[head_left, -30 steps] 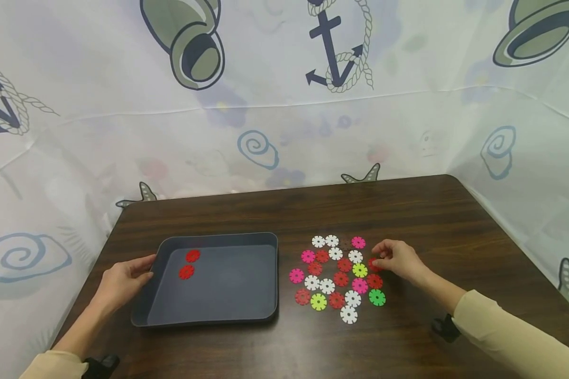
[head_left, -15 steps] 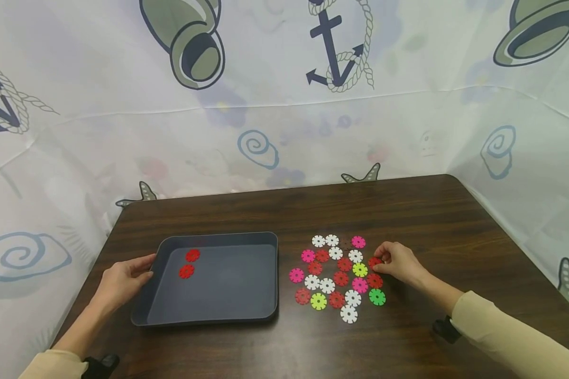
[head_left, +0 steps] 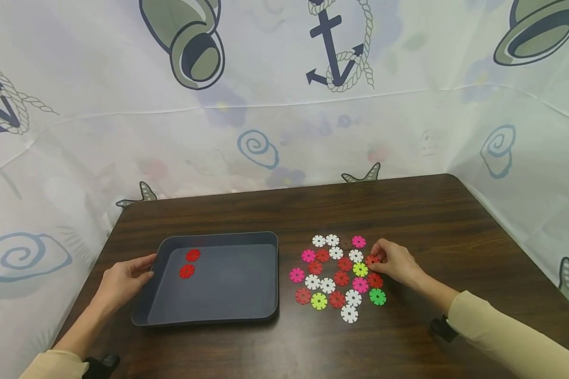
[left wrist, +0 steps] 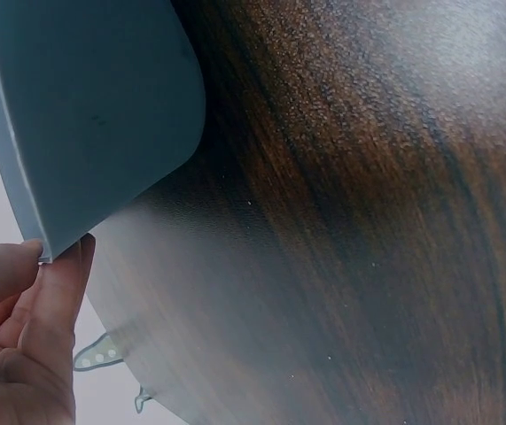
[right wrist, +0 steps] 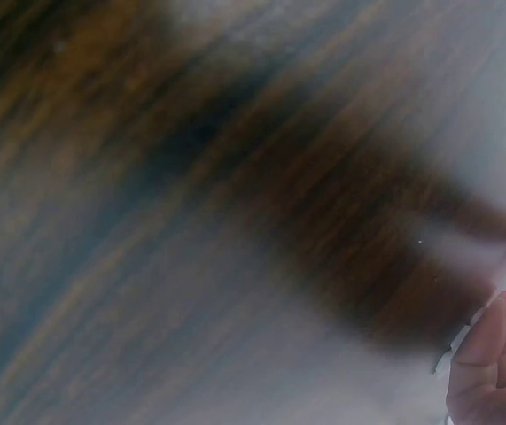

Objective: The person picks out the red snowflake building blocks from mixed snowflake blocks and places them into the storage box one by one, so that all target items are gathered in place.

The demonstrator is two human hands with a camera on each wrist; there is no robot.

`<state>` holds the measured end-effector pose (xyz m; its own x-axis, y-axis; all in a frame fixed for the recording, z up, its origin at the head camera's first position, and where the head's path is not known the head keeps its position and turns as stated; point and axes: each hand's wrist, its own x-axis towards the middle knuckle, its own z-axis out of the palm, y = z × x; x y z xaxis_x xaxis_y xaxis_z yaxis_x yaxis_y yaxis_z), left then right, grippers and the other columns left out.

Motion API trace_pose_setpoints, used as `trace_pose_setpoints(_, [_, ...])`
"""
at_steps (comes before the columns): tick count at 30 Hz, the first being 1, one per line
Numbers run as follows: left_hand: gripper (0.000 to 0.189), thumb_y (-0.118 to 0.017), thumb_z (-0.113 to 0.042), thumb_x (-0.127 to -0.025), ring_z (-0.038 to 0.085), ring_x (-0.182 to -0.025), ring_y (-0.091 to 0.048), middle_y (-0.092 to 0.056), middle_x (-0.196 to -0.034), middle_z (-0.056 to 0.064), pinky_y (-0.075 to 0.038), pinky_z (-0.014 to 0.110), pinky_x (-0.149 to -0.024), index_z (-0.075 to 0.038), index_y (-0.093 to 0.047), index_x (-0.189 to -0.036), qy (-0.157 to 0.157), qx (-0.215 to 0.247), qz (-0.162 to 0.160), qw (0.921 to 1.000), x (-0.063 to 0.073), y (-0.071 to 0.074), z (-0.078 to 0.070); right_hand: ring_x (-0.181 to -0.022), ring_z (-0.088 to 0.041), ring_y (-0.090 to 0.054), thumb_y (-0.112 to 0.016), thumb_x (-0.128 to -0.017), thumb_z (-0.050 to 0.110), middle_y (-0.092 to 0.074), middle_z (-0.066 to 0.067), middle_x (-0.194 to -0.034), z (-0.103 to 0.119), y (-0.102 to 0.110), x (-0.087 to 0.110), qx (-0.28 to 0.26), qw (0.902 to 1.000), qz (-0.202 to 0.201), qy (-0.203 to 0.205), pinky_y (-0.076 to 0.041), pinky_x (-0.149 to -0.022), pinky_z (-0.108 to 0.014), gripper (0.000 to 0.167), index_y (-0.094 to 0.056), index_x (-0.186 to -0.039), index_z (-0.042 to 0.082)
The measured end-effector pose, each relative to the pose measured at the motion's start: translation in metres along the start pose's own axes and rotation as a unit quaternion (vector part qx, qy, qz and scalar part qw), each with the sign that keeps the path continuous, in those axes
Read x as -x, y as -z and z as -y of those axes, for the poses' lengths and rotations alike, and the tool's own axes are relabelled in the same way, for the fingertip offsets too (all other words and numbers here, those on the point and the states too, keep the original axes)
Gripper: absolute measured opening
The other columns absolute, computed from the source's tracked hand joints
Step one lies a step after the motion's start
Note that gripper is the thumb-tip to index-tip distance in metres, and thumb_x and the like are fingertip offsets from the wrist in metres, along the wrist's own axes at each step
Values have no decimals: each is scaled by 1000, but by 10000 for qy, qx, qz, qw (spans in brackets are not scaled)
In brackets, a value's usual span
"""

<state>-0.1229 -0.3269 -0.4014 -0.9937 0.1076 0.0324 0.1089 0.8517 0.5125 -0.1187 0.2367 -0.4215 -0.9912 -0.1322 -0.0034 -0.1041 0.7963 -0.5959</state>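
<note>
— Where is the red disc (head_left: 371, 260)?
— At the right edge of the other discs (head_left: 341, 275), pinched by the right hand (head_left: 395, 262); whether lifted, I cannot tell.
— Handling?
— Probably light and stiff; best taken by its notched edge.
— Beyond?
— The left hand (head_left: 122, 281) pinches the grey tray (head_left: 223, 289) at its left rim; two red discs (head_left: 187, 269) lie inside.

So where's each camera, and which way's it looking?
Head: worn on the head, facing forward and down at the tray, discs, left hand and right hand.
Left wrist: worn there, facing tray and table; left hand shows.
Right wrist: worn there, facing mostly table; right hand shows.
Head and left wrist share the tray and left hand.
</note>
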Motion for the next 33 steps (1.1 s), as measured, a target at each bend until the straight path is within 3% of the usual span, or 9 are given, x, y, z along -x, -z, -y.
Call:
trace_pose_setpoints(24, [44, -64, -5, -85, 39, -95, -66, -60, -117, 29, -51, 21, -59, 9, -54, -125, -3, 14, 5, 10000, -1, 0, 3, -69, -16, -48, -74, -76, 0, -54, -5, -77, 2, -2, -3, -56, 9996, -154, 238, -40, -59, -27, 22, -58, -91, 4])
trace_pose_setpoints(27, [44, -65, -5, -85, 39, -95, -66, -60, -116, 29, -51, 21, -59, 9, -54, -125, -13, 31, -13, 10000, -1, 0, 3, -69, -15, -49, -72, -77, -2, -53, -4, -76, 1, -2, -3, -267, 9995, -88, 168, -45, -58, -24, 20, -59, -91, 2])
trace_pose_setpoints(33, [43, -64, -4, -84, 40, -96, -65, -60, -116, 29, -52, 23, -60, 9, -55, -124, -27, 28, -44, 10000, 0, -1, 2, -71, -15, -57, -67, -81, -6, -55, -7, -77, 2, -1, -4, -1210, 9924, 169, -155, -55, -61, -25, 18, -59, -96, -5])
